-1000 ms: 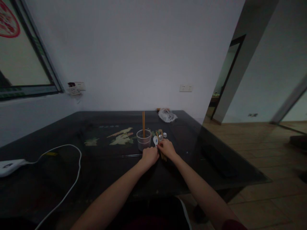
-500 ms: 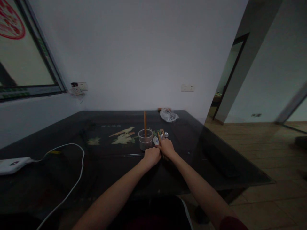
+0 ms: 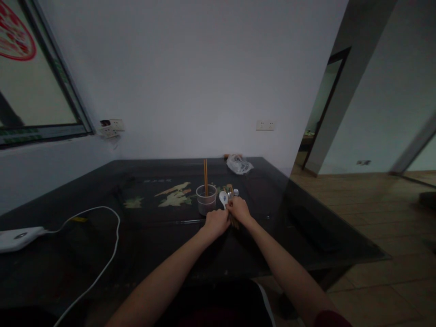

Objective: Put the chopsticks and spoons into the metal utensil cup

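A white spoon [image 3: 223, 198] with a blue mark points bowl-up between my hands. My left hand [image 3: 217, 223] is closed around the lower end of its handle, which is mostly hidden. At the spoon's neck, the fingertips of my right hand [image 3: 239, 210] are pinched together against the handle. Wooden chopsticks [image 3: 233, 222] lie on the table beneath my right hand, with shiny metal spoons [image 3: 235, 192] just beyond it. Left of the spoon stands a clear plastic cup [image 3: 206, 205], and a pair of chopsticks [image 3: 205, 177] rises upright from it.
The dark glossy table [image 3: 163, 254] carries a bird-and-flower picture [image 3: 175, 196]. A crumpled clear plastic bag [image 3: 239, 165] lies near the wall. On the left are a white power strip [image 3: 21, 238] and its cord [image 3: 117, 231]. A dark flat object [image 3: 313, 227] rests at the right.
The white spoon tilts and shifts slightly rightward between my hands, its bowl dipping and then rising. Both hands stay close together. The view has shifted a little.
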Demonstrator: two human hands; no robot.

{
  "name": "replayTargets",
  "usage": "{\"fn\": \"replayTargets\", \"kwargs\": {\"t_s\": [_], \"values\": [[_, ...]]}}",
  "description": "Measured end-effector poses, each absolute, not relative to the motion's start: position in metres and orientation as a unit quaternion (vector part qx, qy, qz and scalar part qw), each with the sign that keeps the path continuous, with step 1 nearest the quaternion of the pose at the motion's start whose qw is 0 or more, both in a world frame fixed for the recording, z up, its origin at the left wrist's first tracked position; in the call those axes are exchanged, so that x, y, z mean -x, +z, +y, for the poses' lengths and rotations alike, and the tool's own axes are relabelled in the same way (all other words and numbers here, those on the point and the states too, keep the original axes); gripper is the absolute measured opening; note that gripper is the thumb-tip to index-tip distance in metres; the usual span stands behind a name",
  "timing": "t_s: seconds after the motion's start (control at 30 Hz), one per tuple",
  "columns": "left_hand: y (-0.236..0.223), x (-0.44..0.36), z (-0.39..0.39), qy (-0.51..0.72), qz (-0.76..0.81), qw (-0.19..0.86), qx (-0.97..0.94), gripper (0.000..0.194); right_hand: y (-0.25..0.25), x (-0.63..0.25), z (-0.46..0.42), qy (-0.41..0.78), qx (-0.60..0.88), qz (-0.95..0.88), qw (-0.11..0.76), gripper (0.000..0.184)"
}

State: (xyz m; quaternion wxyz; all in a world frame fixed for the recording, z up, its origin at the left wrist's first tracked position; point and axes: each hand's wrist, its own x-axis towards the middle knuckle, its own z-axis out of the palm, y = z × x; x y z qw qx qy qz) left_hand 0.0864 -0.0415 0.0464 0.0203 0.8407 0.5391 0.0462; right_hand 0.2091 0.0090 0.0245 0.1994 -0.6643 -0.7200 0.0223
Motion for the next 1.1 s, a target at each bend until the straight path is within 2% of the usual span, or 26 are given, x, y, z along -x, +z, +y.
{"fn": "replayTargets", "kwargs": {"t_s": [0.23,0.53,1.1], "values": [[0.047,-0.087,-0.042,0.062,0.524,0.033,-0.849,0.033,0.036,-0.245,0.015,0.057,0.71,-0.655,0.252,0.022],[0.034,-0.085,-0.028,0.067,0.539,0.082,-0.836,0.034,0.04,-0.278,0.011,0.06,0.784,-0.602,0.137,0.02],[0.029,-0.084,-0.023,0.083,0.536,0.091,-0.835,0.032,0.035,-0.274,0.012,0.077,0.775,-0.617,0.11,0.024]]}}
